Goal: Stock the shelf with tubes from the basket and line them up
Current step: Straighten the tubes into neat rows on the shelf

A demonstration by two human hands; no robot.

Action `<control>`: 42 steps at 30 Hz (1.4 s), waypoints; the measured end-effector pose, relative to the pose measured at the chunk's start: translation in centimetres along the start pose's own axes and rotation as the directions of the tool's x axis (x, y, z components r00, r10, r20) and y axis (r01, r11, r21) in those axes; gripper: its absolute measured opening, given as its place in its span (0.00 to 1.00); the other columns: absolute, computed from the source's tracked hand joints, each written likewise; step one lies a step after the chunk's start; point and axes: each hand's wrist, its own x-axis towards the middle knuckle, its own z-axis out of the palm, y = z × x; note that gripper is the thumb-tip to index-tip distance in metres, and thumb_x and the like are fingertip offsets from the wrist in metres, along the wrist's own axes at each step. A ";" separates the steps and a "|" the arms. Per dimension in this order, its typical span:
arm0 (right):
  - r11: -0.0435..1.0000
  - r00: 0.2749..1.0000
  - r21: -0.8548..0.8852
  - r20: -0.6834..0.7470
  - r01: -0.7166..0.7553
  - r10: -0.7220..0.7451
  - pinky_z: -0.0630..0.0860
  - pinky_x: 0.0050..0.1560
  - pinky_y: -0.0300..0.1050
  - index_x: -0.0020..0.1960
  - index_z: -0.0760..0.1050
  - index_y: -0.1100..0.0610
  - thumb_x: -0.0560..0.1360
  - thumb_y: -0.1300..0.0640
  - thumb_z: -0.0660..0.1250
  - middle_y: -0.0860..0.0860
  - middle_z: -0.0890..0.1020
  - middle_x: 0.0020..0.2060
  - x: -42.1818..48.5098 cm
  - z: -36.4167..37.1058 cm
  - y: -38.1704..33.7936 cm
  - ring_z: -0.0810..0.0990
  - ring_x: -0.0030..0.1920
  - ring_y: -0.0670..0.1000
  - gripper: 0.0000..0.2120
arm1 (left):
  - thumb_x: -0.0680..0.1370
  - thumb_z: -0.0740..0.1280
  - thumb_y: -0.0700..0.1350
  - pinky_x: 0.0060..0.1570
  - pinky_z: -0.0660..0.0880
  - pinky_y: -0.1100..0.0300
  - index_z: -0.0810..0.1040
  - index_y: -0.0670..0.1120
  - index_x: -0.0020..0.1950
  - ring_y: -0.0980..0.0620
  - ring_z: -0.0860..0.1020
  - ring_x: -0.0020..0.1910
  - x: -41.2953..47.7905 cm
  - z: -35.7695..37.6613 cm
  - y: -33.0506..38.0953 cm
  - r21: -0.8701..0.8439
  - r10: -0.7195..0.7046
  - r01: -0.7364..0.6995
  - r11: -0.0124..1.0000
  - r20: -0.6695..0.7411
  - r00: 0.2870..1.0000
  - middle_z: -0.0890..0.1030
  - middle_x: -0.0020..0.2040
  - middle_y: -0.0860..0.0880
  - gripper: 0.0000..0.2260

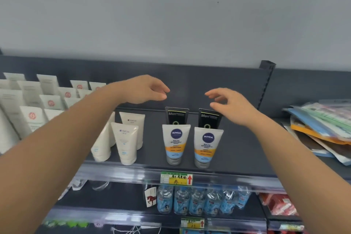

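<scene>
On the dark top shelf (239,150) two white Nivea tubes stand cap-down side by side, the left one (175,143) and the right one (207,146). Behind each stands a black tube: one at the left (176,115), one at the right (208,118). My left hand (144,89) hovers above and left of the black tubes, fingers loosely curled and holding nothing. My right hand (229,103) hangs just over the right black tube's top, fingers relaxed, empty. The basket is out of view.
Cream tubes (125,142) stand left of the Nivea pair, and many white tubes (32,100) fill the far left. Flat packets (322,129) are piled on the shelf at right. Small bottles (197,201) line the shelf below, under a price tag (176,178).
</scene>
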 end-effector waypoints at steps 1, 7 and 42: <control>0.999 0.998 0.010 -0.062 0.032 -0.031 0.71 0.59 0.41 0.61 0.77 0.45 0.77 0.57 0.66 0.42 0.78 0.57 0.1 0.1 -0.9 0.76 0.58 0.44 0.14 | 0.79 0.66 0.51 0.50 0.68 0.66 0.77 0.54 0.64 0.61 0.76 0.53 -1.0 -0.8 -0.5 -0.031 -0.019 0.018 0.999 -0.036 0.999 0.80 0.58 0.57 0.14; 0.968 0.960 -0.064 -0.132 0.241 -0.247 0.68 0.56 0.35 0.54 0.81 0.50 0.78 0.59 0.64 0.43 0.78 0.51 0.6 2.3 -7.7 0.75 0.52 0.41 0.09 | 0.77 0.69 0.49 0.47 0.71 0.66 0.81 0.54 0.55 0.58 0.79 0.51 -5.6 -1.6 -4.0 0.010 -0.135 0.139 0.990 -0.161 0.978 0.81 0.48 0.59 0.07; 0.903 0.968 -0.413 0.251 0.116 -0.010 0.78 0.52 0.50 0.56 0.81 0.55 0.80 0.55 0.62 0.51 0.84 0.48 -0.2 14.8 -16.3 0.81 0.48 0.52 0.11 | 0.79 0.66 0.53 0.63 0.70 0.51 0.74 0.53 0.64 0.54 0.76 0.57 -8.1 2.5 -10.9 0.274 0.032 -0.029 0.961 -0.008 0.999 0.79 0.59 0.56 0.14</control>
